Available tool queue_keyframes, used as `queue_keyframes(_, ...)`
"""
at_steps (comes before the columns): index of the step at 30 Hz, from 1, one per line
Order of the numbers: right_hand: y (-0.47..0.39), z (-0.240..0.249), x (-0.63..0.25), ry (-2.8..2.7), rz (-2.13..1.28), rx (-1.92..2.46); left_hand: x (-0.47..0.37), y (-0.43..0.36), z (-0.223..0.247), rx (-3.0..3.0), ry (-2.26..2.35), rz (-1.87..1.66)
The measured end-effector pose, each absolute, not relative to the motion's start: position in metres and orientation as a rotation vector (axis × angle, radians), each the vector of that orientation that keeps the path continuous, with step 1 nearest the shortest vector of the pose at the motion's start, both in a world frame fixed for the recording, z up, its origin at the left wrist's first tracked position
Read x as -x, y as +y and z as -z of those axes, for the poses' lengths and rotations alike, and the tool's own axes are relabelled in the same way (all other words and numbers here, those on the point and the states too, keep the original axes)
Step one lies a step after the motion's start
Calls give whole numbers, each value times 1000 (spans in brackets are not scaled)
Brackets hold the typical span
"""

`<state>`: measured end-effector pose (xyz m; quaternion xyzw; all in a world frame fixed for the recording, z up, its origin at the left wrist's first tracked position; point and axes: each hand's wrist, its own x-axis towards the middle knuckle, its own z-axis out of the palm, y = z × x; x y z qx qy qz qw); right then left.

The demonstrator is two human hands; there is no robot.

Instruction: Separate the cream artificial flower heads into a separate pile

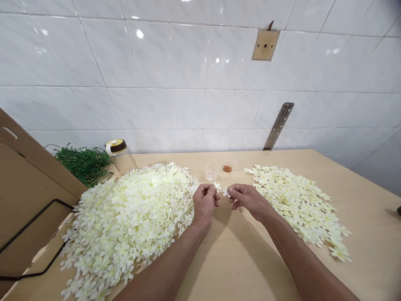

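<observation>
Between the two heaps, my left hand (205, 200) pinches a small white artificial flower (217, 187) at its fingertips. Close beside it, my right hand (246, 198) is closed on another white artificial flower (226, 192). A narrow gap separates the two flowers. To the left lies a big heap of cream-white artificial flowers (140, 205), and a flatter spread of similar flowers (294, 202) covers the table on the right. Just beyond my hands are a clear plastic cup (213, 170) and a small orange-brown oval item (227, 169).
Behind the left heap stands a bottle (122, 159) with a brown and yellow lid, next to green artificial stems (83, 163). A cardboard box (34, 188) and a black metal frame (40, 219) border the left side. A tiled wall (188, 62) rises behind the table (238, 259).
</observation>
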<state>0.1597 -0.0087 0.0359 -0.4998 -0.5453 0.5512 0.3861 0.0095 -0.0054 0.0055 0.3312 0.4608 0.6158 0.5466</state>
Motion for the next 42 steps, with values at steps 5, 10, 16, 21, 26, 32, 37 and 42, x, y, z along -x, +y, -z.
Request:
queue_keyframes(5,-7,-35,-159,-1315,-1408,1263,-10,-6,-5,-782,1068,-1460)
queue_keyframes(10,-7,-34,-159,-1228,-1375,1265,-11,-5,-4,-785,1060,-1459)
queue_keyframes(16,-5,-36,-161,-1146,-1361,1212,-13,-9,-4,-808,1067,-1421)
queue_keyframes(21,-6,-38,-160,-1134,-1350,1142,-16,-10,3,-850,1094,-1361)
queue_keyframes(26,-6,-46,-150,-1267,-1314,1138,-17,-12,5,-949,1185,-1264)
queue_keyframes(32,-1,-58,-118,-1541,-1238,1197,-20,-17,0,-981,1161,-1229)
queue_keyframes(37,5,-71,-88,-1690,-1147,1265,-22,-17,-2,-997,1262,-1138)
queue_keyframes(42,12,-79,-58,-1898,-971,1198,-21,-17,7,-1045,1249,-1147)
